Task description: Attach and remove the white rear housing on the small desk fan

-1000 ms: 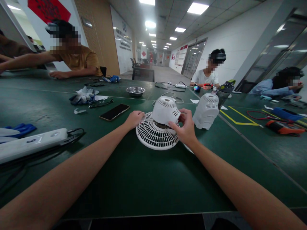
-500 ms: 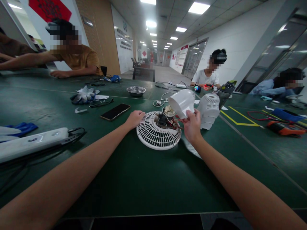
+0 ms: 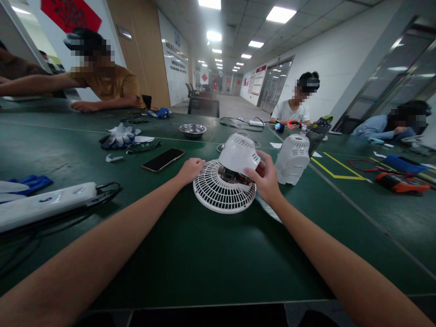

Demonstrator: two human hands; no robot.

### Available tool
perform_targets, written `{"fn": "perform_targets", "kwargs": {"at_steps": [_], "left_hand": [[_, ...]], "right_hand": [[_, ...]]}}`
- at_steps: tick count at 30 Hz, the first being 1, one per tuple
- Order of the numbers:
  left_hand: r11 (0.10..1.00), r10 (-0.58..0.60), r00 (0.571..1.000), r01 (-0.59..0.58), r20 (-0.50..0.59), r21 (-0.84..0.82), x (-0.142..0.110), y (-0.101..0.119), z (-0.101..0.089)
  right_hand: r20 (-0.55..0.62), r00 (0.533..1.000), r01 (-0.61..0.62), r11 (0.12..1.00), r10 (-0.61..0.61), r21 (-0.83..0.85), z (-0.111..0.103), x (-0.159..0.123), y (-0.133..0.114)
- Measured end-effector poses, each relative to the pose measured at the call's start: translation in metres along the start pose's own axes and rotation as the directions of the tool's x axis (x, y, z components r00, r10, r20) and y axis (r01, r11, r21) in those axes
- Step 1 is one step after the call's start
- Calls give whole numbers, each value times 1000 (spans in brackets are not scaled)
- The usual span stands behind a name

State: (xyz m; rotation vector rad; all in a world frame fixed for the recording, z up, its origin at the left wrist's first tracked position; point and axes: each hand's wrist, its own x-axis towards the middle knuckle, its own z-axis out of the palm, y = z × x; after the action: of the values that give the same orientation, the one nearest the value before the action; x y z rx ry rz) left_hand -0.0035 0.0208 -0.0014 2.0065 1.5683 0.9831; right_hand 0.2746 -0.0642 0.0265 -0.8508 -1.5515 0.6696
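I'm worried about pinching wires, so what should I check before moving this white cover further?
1. Right hand gripping the white cover: ok.
2. Left hand at the rim of the round grille: ok.
3. Cover seated all round: not ok; it sits tilted, with the inner parts exposed at the near side.
4. Wires free of the cover's edge: cannot tell; partly hidden.
5. Phone apart from the grille: ok.
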Motion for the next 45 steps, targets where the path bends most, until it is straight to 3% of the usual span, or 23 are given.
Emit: {"fn": "perform_targets", "kwargs": {"at_steps": [6, 11, 24, 45], "left_hand": [[1000, 1, 1000, -1, 1, -17, 1, -1, 1], [1000, -2, 1000, 2, -1, -10, 0, 0, 0], [1000, -15, 1000, 15, 10, -19, -1, 3, -2], [999, -28, 1000, 29, 11, -29, -1, 2, -1]], "right_hand": [[141, 984, 147, 949, -111, -279, -6, -1, -3], [136, 982, 167, 924, -127, -344, -7, 0, -7], [97, 991, 121, 952, -97, -281, -8, -2, -6], [149, 988, 94, 925, -42, -368, -5, -2, -11]]}}
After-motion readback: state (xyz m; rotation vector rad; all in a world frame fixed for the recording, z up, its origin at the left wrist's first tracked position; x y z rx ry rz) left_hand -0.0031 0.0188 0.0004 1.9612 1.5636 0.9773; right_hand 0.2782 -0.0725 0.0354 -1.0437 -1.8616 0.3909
